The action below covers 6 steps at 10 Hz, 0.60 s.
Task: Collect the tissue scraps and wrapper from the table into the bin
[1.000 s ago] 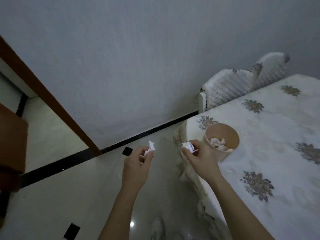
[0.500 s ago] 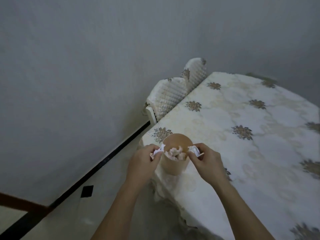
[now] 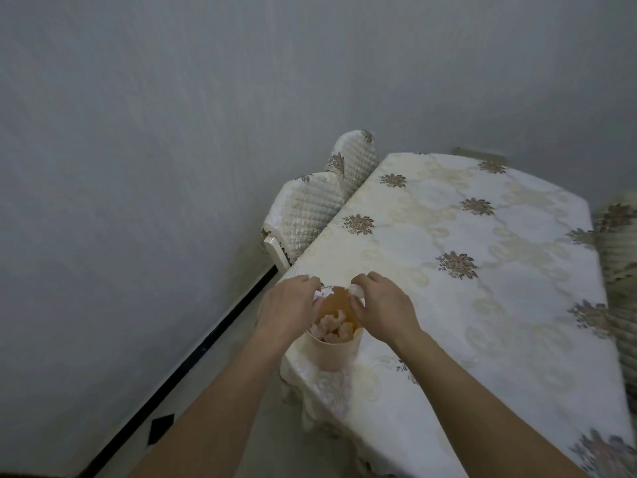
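Note:
A small beige bin (image 3: 332, 351) stands at the near left corner of the table (image 3: 482, 305), holding several crumpled tissue scraps (image 3: 334, 327). My left hand (image 3: 287, 310) reaches over the bin's left rim, pinching a white tissue scrap (image 3: 322, 293) above the opening. My right hand (image 3: 382, 307) is over the right rim, its fingers closed on another white tissue scrap (image 3: 356, 290). Both hands nearly meet above the bin.
The table carries a cream cloth with brown flower motifs. Two quilted chair backs (image 3: 310, 205) stand against the table's far left side, another chair (image 3: 620, 270) at the right edge. A grey wall and a black skirting strip (image 3: 206, 339) run along the left.
The view swung from the floor toward the table. Both hands, each holding a tissue scrap, moved from beside the bin to directly over its opening.

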Available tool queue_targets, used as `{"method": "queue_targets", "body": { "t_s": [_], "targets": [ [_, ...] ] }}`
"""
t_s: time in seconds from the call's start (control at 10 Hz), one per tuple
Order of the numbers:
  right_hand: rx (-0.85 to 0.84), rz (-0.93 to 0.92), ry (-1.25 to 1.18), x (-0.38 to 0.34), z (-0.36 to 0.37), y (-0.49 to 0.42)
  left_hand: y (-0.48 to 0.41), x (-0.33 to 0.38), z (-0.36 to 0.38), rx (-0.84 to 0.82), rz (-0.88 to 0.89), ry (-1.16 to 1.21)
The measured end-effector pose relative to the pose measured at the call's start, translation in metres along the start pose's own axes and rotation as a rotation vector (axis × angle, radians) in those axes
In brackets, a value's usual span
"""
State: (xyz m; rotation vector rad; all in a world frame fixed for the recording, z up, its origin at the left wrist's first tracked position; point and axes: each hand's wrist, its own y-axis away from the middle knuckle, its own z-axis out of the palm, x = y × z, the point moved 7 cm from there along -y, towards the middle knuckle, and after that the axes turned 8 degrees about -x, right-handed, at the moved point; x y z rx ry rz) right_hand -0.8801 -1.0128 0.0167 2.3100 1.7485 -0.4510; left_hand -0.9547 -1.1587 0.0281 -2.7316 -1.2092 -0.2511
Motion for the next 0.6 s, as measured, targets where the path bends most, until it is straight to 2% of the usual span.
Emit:
{"method": "queue_targets", "body": {
  "t_s": [0.1,0.2,0.4,0.6],
  "targets": [
    [-0.021,-0.003,0.011,-0.002,0.004,-0.006,-0.005,-0.003,0.006,-0.051,-0.033,0.014],
    [-0.111,-0.035,0.015,-0.003,0.012,-0.010,-0.007,-0.005,0.012,-0.109,-0.060,-0.031],
    [-0.078,-0.111,0.166,-0.006,0.010,-0.010,0.001,-0.009,0.003,-0.007,-0.042,-0.115],
    [-0.041,-0.154,0.184,-0.013,0.008,-0.009,0.008,-0.008,-0.002,0.084,-0.026,-0.093]
  ]
}}
